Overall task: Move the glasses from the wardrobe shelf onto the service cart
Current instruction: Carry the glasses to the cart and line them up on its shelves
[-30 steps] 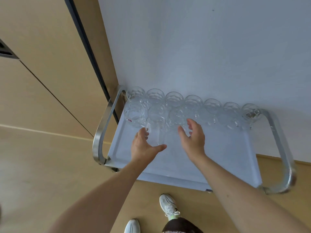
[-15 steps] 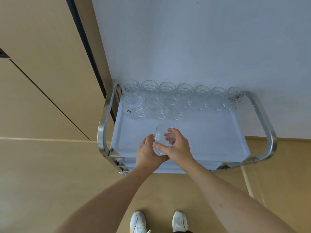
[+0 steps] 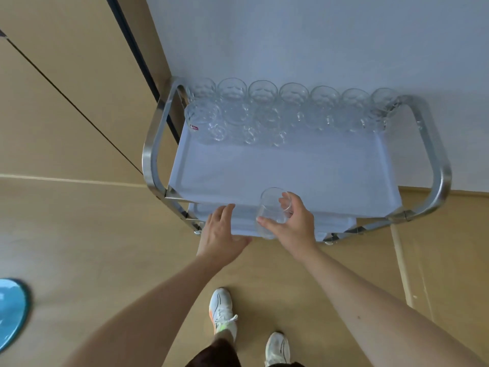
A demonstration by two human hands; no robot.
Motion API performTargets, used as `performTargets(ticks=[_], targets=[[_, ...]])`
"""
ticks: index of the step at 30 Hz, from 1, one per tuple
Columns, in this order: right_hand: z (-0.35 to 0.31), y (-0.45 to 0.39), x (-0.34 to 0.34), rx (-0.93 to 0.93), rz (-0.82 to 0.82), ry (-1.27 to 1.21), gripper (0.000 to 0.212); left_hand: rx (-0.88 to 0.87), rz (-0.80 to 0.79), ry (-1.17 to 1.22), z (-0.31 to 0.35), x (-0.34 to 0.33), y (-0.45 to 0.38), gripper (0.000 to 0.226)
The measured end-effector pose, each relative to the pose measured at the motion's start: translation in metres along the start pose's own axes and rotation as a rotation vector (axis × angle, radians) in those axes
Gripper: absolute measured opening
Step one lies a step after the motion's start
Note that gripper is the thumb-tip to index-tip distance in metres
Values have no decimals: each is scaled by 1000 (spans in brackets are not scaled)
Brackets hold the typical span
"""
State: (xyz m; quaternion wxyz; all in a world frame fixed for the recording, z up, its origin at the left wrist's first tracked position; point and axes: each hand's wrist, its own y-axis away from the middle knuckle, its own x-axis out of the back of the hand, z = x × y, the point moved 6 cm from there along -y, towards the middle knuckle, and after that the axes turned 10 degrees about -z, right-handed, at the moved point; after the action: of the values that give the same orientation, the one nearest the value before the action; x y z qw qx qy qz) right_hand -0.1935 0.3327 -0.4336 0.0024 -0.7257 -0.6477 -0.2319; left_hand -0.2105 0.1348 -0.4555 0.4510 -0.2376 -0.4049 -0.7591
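Observation:
My right hand (image 3: pixel 289 225) grips a clear glass (image 3: pixel 270 207) above the near edge of the service cart (image 3: pixel 291 170), which has a pale blue top tray and steel handles. My left hand (image 3: pixel 221 234) hovers beside the glass with its fingers spread, holding nothing. Several clear glasses (image 3: pixel 264 109) stand in two rows along the far side of the tray, the front row shorter and at the left.
The cart stands against a pale wall (image 3: pixel 291 35), next to a tan wardrobe panel (image 3: pixel 66 88) on the left. A lower cart shelf (image 3: pixel 336 226) shows under the tray. A blue round object (image 3: pixel 12 311) lies on the floor at left. My shoes (image 3: pixel 222 311) are below.
Both hands drew back from the glass rows to the cart's near edge with one glass. The left hand has let go of it; the right hand alone holds it now.

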Motion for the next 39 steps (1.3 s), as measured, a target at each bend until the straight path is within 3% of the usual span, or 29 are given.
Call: performTargets(ticks=[6, 12, 19, 26, 33, 37, 39], targets=[[64, 19, 3, 42, -13, 88, 75, 22, 0, -140, -10, -57, 2, 82], [141, 12, -4, 29, 3, 97, 81, -5, -30, -228, -37, -129, -20, 77], [209, -29, -16, 102, 121, 8, 77, -73, 7, -279, -67, -185, -85, 72], [245, -63, -26, 243, 299, -12, 68, -159, 96, -349, -84, -215, -148, 64], [269, -96, -23, 377, 404, -55, 71, -242, 239, -315, -85, -219, -196, 60], [265, -109, -18, 474, 467, -94, 60, -281, 313, -310, -79, -218, -217, 60], [269, -118, -17, 502, 478, -121, 67, -308, 330, -320, -74, -222, -227, 60]])
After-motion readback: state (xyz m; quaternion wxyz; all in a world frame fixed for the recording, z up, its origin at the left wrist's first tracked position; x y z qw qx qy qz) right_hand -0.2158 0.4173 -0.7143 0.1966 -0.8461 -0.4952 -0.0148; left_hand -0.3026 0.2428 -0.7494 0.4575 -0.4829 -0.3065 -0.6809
